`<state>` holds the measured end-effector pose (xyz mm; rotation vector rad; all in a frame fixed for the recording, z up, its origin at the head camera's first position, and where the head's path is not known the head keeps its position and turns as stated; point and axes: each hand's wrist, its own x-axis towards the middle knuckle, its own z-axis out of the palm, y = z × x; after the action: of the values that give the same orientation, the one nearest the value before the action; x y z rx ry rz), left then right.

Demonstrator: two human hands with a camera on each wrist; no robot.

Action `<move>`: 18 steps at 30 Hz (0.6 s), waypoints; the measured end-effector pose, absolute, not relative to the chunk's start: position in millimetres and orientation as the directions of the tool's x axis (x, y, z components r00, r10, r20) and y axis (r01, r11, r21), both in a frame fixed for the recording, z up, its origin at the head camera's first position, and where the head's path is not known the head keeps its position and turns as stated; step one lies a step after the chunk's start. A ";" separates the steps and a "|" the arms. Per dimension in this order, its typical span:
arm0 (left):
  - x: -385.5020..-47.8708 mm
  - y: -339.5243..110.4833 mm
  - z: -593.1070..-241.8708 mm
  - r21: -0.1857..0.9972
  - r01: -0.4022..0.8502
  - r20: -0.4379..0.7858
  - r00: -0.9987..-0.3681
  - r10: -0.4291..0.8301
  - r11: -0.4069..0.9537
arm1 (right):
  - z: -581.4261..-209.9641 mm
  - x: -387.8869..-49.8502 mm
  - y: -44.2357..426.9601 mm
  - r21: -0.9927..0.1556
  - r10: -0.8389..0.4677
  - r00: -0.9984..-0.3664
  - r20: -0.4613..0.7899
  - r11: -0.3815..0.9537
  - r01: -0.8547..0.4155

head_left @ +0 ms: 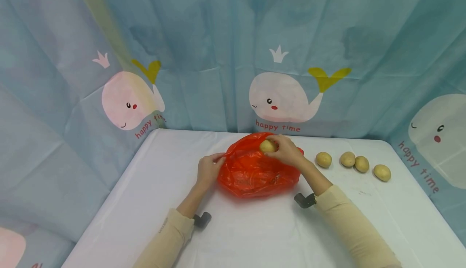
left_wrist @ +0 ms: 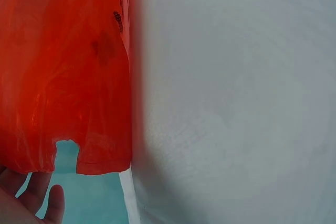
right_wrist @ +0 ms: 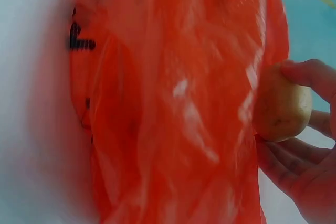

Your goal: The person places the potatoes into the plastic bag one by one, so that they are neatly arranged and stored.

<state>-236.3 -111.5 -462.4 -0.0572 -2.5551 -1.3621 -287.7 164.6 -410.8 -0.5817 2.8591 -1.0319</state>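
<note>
The potato is sitting at the mouth of the red bag, the right hand gripping it round the sides, and it's looking firm, probably fairly light. The bag's seeming thin, floppy, maybe slippery, so I'd be taking it by the rim, where the left hand is pinching; four loose potatoes are lying right of it.

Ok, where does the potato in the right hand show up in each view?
Head: the held potato is just right of centre, a little below mid-height, in the right hand.
Left wrist: not in the picture.
Right wrist: on the right side, about mid-height.
Shared landmark: the red bag, visible in all three.
</note>
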 end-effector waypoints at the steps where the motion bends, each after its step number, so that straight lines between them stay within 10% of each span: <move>1: -236.3 -111.1 -462.4 0.814 0.148 0.231 -0.970 -0.080 0.562 | -411.6 -288.0 163.1 -0.628 -0.372 -0.925 0.081 0.702 -0.338; 18: -236.3 -111.7 -461.6 0.808 0.145 0.230 -0.970 -0.079 0.571 | -424.5 -292.3 131.2 -0.617 -0.415 -0.909 0.032 0.708 -0.345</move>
<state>-236.3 -111.7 -461.6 -0.0555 -2.5638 -1.3518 -292.3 131.2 -424.5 -0.6259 2.8016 -0.9780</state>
